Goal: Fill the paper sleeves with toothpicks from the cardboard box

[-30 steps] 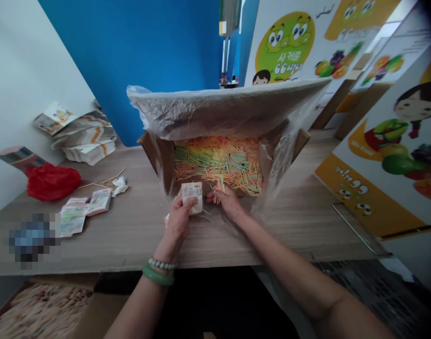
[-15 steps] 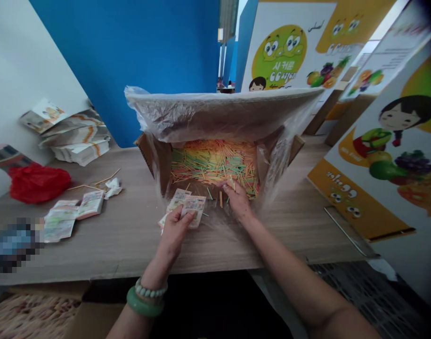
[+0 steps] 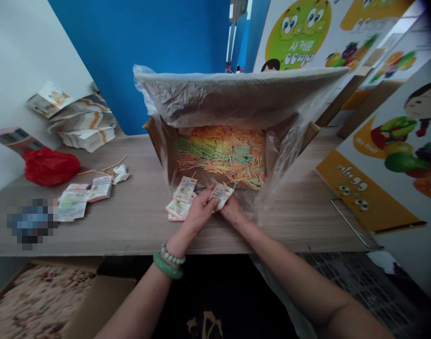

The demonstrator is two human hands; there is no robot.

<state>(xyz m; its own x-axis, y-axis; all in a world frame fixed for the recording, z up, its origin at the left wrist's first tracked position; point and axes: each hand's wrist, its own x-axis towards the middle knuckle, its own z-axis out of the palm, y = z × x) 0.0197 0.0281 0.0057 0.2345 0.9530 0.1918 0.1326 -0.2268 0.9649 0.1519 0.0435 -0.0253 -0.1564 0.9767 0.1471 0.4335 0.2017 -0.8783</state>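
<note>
Wood-grain table (image 3: 137,235) runs beneath our hands, with an open box (image 3: 153,137) of coloured sticks (image 3: 218,150) ahead. Our left hand (image 3: 199,207) pinches a small packet (image 3: 222,195) just in front of that box; our right hand (image 3: 232,212) sits behind it, fingers hidden, so we cannot tell its grip. We seem to be bringing hands and packet together; next calls for a steady pinch. Its long axis slants away from us, rightward.
</note>
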